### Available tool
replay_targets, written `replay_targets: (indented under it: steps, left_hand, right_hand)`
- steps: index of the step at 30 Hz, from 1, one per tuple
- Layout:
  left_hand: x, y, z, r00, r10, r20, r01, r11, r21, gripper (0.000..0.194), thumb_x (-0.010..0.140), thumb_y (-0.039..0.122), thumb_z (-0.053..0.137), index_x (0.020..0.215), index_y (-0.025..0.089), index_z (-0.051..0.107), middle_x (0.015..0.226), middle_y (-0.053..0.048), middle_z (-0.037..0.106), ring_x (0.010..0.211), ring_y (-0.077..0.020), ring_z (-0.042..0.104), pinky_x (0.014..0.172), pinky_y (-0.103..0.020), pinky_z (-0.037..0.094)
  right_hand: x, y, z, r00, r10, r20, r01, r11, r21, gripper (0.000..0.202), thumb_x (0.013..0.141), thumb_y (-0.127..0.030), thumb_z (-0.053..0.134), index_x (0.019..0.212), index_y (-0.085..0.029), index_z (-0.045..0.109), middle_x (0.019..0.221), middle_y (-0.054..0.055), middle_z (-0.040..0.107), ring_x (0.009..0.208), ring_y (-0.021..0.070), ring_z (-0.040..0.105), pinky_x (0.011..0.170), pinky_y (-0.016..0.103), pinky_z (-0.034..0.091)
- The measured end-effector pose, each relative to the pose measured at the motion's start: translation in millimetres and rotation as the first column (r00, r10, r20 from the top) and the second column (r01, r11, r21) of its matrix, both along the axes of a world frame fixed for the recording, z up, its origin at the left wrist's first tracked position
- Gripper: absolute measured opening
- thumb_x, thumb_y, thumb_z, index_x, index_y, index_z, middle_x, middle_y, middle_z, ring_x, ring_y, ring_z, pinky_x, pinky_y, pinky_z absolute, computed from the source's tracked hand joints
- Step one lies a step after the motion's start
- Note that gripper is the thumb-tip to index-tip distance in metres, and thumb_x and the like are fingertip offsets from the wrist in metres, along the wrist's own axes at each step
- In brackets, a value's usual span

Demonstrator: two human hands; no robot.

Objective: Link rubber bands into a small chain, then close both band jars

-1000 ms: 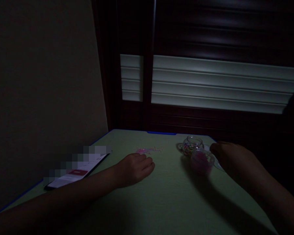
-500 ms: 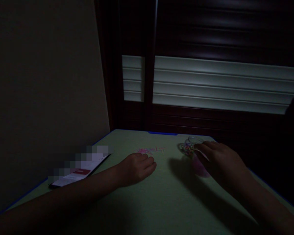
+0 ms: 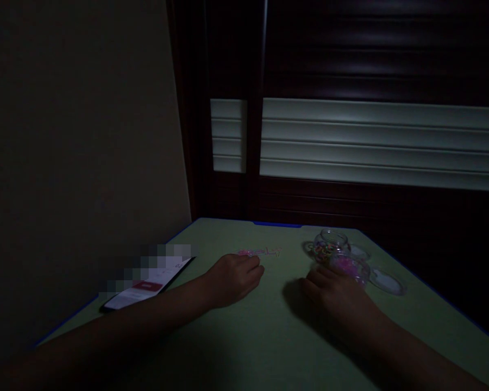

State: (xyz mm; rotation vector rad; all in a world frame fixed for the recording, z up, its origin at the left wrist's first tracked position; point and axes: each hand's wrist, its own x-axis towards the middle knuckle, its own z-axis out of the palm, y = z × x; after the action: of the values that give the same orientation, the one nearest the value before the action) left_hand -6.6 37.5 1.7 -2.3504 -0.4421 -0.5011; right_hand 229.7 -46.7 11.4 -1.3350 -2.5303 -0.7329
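My left hand (image 3: 234,278) is low over the table, its fingers curled together. Whatever it may be holding is hidden. Just beyond its knuckles lies a thin strand of small pink and pale pieces (image 3: 264,252), partly covered by the hand. My right hand (image 3: 334,298) is bent with its fingertips pressed together; what they pinch, if anything, is too small and dark to make out. Right behind it stands a clear jar of pink pieces (image 3: 348,266), partly covered by the hand. A second clear open jar with multicoloured pieces (image 3: 328,251) is farther back.
Two clear round lids (image 3: 388,282) lie right of the jars. A phone or tablet with a lit screen (image 3: 146,288) rests at the table's left side, beyond my left forearm. The pale green table (image 3: 264,326) has a blue edge. A wall and dark slatted panels stand behind.
My right hand has come down from above the jars, toward me and slightly left, uncovering the pink jar and lids. My left hand stays near the strand. The view has shifted slightly.
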Motion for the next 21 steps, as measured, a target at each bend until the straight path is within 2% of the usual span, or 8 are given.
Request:
replay_targets:
  steps: [5,12,14,17,21]
  left_hand:
    - [-0.5,0.6,0.1,0.994,0.077,-0.074,-0.084,0.993,-0.086,0.017,0.089,0.019,0.037,0.082,0.017,0.052,0.076,-0.002,0.055,0.068,-0.0136,0.055,0.068,-0.027,0.047]
    - [0.1,-1.2,1.5,0.973,0.210,-0.096,-0.226,0.951,-0.211,0.016,0.089,0.019,0.036,0.086,0.017,0.052,0.084,-0.003,0.057,0.078,-0.0162,0.057,0.071,-0.028,0.047]
    - [-0.2,-2.5,2.3,0.950,0.303,-0.078,-0.313,0.916,-0.250,0.018,0.089,0.018,0.035,0.089,0.016,0.052,0.088,-0.004,0.057,0.078,-0.0166,0.058,0.068,-0.028,0.047]
    - [-1.7,-4.6,4.6,0.884,0.465,-0.052,-0.456,0.831,-0.319,0.019,0.089,0.017,0.034,0.092,0.015,0.053,0.090,-0.006,0.057,0.075,-0.0168,0.058,0.063,-0.028,0.046]
    - [-5.3,-4.9,8.9,0.806,0.590,-0.041,-0.551,0.724,-0.416,0.021,0.087,0.013,0.034,0.094,0.014,0.054,0.090,-0.007,0.057,0.077,-0.0179,0.058,0.063,-0.028,0.044]
  right_hand:
    - [-5.3,0.3,-8.9,1.000,0.029,-0.009,-0.030,0.998,-0.057,0.009,0.080,-0.013,0.052,0.082,-0.020,0.058,0.074,0.000,0.061,0.066,0.0157,0.052,0.061,0.029,0.030]
    - [-3.7,-0.5,-5.0,0.996,0.015,-0.091,-0.028,0.991,-0.133,0.013,0.087,-0.019,0.045,0.081,-0.021,0.057,0.073,0.000,0.060,0.066,0.0146,0.054,0.060,0.028,0.031]
    - [-3.7,0.2,-5.7,0.994,0.009,-0.105,-0.025,0.989,-0.148,0.014,0.088,-0.019,0.044,0.081,-0.021,0.056,0.073,0.000,0.060,0.066,0.0142,0.054,0.059,0.027,0.031]
    - [-4.3,1.0,-7.5,0.992,-0.001,-0.125,-0.019,0.987,-0.160,0.015,0.088,-0.019,0.043,0.082,-0.022,0.057,0.074,0.000,0.061,0.065,0.0142,0.055,0.058,0.027,0.032]
    - [-4.5,0.0,-7.0,0.989,-0.012,-0.145,-0.016,0.981,-0.193,0.017,0.088,-0.020,0.042,0.082,-0.022,0.058,0.073,0.001,0.061,0.065,0.0141,0.056,0.058,0.026,0.034]
